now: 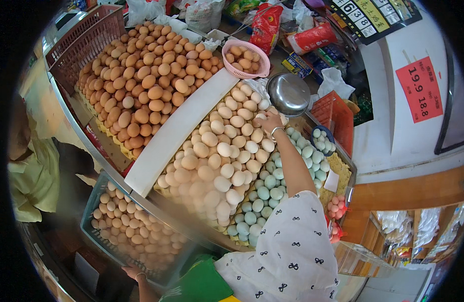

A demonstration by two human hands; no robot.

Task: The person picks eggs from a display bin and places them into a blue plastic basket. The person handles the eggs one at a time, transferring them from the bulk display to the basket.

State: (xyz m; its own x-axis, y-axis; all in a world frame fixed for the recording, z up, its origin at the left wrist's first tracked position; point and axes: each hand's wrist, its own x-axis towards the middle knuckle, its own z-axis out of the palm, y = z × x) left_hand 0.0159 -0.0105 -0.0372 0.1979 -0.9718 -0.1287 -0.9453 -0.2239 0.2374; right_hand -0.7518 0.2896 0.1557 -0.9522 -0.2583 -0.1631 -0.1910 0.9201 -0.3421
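My right hand [271,121], with a bangle at the wrist, reaches to the far end of a heap of cream eggs [224,149]. Its fingers touch a pale egg [261,116]; whether they hold it cannot be told. My left hand [133,271] grips the near rim of a teal plastic crate [89,215], low at the left. Cream eggs [137,230] lie in the crate, partly blurred by a haze. Pale blue-green eggs [264,192] lie beside the cream heap, partly hidden under my right arm.
A white divider [179,130] separates brown eggs [141,79] from the cream ones. Behind stand a pink basket [266,68] of eggs and a steel bowl [288,93]. An orange crate [332,120] stands at right. A person in a yellow-green shirt [35,177] is at left.
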